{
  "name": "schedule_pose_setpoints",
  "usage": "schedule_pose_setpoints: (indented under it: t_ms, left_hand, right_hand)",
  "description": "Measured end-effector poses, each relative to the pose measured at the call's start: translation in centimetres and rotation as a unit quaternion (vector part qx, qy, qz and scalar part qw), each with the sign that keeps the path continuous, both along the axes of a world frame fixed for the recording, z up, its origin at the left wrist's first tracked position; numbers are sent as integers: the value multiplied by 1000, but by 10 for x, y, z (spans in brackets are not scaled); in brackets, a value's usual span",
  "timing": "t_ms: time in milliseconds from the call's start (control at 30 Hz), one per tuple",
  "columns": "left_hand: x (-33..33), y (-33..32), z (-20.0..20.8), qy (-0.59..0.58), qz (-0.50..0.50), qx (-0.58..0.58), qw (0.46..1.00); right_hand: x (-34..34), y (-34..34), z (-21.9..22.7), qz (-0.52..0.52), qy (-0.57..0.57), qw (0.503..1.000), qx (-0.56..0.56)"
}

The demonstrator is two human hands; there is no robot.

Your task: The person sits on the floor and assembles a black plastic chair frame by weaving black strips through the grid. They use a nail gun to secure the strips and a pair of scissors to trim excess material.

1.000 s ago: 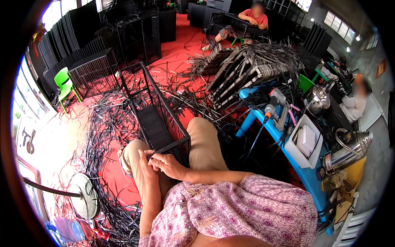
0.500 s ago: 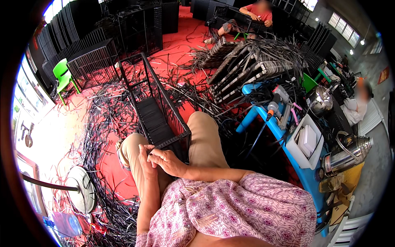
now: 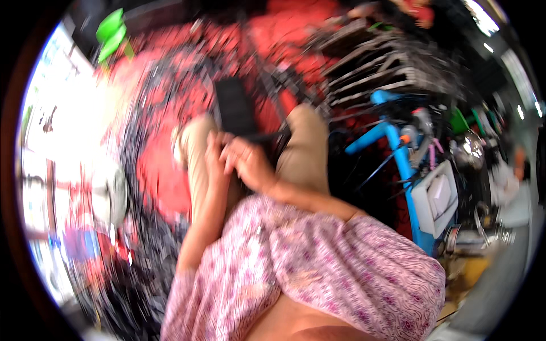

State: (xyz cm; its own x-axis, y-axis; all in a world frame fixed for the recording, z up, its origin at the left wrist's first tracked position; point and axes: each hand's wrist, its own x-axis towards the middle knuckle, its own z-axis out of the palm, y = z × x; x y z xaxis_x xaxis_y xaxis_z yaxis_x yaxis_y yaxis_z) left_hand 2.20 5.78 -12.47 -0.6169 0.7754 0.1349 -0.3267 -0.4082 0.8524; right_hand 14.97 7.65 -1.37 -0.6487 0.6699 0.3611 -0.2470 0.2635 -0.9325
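Observation:
My left hand (image 3: 214,152) and my right hand (image 3: 250,163) are close together over my lap, at the near end of a black woven frame (image 3: 236,108). The right hand's fingers are bent, with their tips up against the left hand. Both hands look closed, but blur and overlap hide what is between the fingers. The frame stands between my knees. Its dark woven panel slopes away from me, and a black bar (image 3: 267,137) crosses its near end beside my right hand.
Black strips (image 3: 148,108) litter the red floor. At right, a blue bench (image 3: 405,170) bears tools, a white tray (image 3: 435,199) and a steel flask (image 3: 472,238). Stacked woven panels (image 3: 369,68) rise beyond it. A green chair (image 3: 111,37) stands far left, and a person in red (image 3: 421,14) is far off.
The whole view has shifted and blurred, so my hands, knees and the woven frame appear higher. The right hand's fingers look a little less tightly curled. Both hands remain together.

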Motion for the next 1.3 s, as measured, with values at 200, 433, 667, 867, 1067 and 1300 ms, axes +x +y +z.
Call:
schedule_pose_setpoints:
  t_ms: [200, 433, 667, 867, 1067, 1300]
  left_hand:
    - [13, -10, 51, 123, -4, -95, 988]
    - [11, -7, 55, 22, 4, -120, 993]
    - [10, -8, 51, 80, 7, -137, 987]
    - [7, -1, 18, 323, 109, -32, 940]
    - [10, -8, 52, 109, 13, -144, 983]
    - [7, -9, 48, 28, -28, -151, 988]
  right_hand:
    - [7, -10, -2, -11, -43, 990, -137]
    - [0, -16, 3, -16, -37, 976, -214]
    - [0, -20, 22, -39, -96, 980, -171]
    - [-4, -29, 40, -34, -145, 976, -160]
    - [3, -32, 51, -22, -162, 977, -136]
    - [-15, 22, 44, -48, -149, 987, -27]
